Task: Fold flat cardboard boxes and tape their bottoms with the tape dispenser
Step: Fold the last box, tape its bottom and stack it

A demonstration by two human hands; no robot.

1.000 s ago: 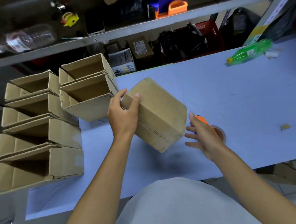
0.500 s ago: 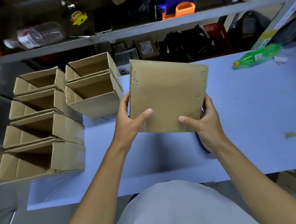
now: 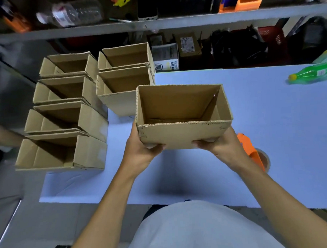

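You are gripping an upright, finished-looking box [image 3: 183,115] in both hands [image 3: 141,149], joining six boxes [image 3: 63,114] already lined up on the desk [image 3: 272,118].

Brown cardboard box [image 3: 183,119] — erected, open side up; orange tape dispenser [image 3: 252,151] on table.

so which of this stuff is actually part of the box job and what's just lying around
Part of the job:
- open box, held by left hand and right hand
- finished boxes stacked at the left
- orange tape dispenser on the table

Just lying about:
- green bottle
- clear bottle on the shelf
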